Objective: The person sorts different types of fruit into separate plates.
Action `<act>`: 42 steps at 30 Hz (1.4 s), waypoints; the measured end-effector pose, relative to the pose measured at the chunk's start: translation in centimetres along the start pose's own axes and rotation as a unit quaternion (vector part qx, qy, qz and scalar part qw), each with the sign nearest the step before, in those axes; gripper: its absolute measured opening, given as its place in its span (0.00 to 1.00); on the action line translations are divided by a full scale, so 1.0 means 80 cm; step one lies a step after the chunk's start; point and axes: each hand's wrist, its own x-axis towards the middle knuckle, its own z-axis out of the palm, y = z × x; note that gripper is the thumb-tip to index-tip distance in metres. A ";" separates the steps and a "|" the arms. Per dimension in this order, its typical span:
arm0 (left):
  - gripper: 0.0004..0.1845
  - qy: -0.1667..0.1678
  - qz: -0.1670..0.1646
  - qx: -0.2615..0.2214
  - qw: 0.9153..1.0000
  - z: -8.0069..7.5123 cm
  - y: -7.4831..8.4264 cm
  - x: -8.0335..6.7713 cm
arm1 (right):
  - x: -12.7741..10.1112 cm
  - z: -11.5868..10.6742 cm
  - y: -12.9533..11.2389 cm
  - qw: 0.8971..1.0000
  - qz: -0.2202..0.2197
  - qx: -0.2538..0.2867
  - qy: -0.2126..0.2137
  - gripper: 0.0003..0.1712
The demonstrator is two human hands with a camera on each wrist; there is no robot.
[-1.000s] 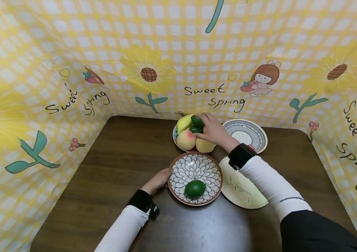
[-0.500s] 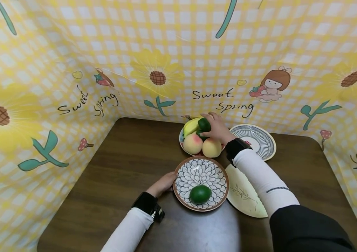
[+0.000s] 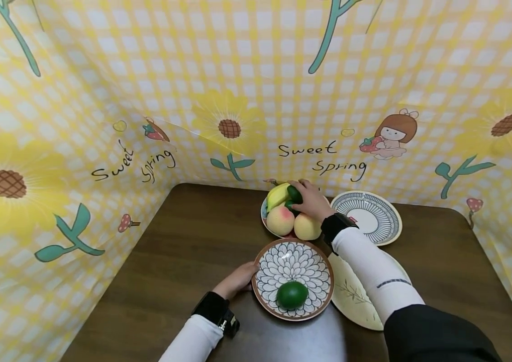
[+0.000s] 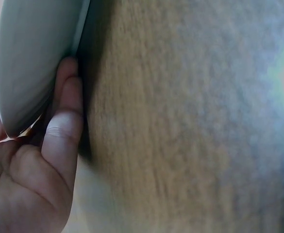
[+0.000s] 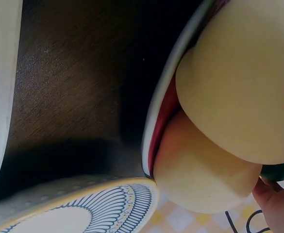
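At the centre of the head view, my left hand (image 3: 239, 279) grips the left edge of a brown-rimmed plate (image 3: 271, 259) with a black-and-white petal pattern. In the left wrist view, fingers (image 4: 64, 126) curl beneath the pale underside of this plate (image 4: 32, 53). A green oval fruit (image 3: 292, 295) lies on it. Farther back, my right hand (image 3: 312, 202) reaches over a plate of fruit, fingers and thumb around a dark green oval fruit (image 3: 294, 194). Another green fruit (image 3: 290, 205) shows below it, beside a banana (image 3: 277, 196) and two peaches (image 3: 280, 221).
A blue-patterned plate (image 3: 388, 216) stands at the back right. In front of it lies a cream plate (image 3: 350, 294) with a plant drawing, partly under my right sleeve (image 3: 371, 264). Yellow checked cloth (image 3: 256, 60) walls the dark wooden table (image 3: 192, 226) at back and sides.
The head view has shifted, so the table sits lower and farther right in it. Both hands stay at their plates, and the right fingers have settled closer around the green fruit.
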 end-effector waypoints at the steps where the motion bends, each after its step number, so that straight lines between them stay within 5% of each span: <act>1: 0.27 -0.002 0.002 -0.003 1.000 0.003 -0.001 0.000 | -0.003 0.000 0.002 1.000 0.001 0.000 0.003 0.43; 13: 0.28 -0.004 -0.004 -0.001 1.000 0.020 -0.004 0.009 | -0.021 -0.001 0.027 1.000 0.025 0.007 0.017 0.38; 20: 0.28 -0.002 -0.007 0.007 1.000 0.024 0.000 0.014 | -0.028 -0.021 0.015 0.998 -0.012 0.023 0.051 0.36; 26: 0.29 0.006 -0.007 0.019 1.000 0.007 0.003 0.010 | -0.037 -0.040 -0.014 0.995 -0.056 0.040 0.071 0.36; 42: 0.27 0.008 -0.006 0.001 1.000 0.008 -0.003 0.010 | -0.155 -0.035 -0.042 0.992 -0.109 0.033 0.050 0.35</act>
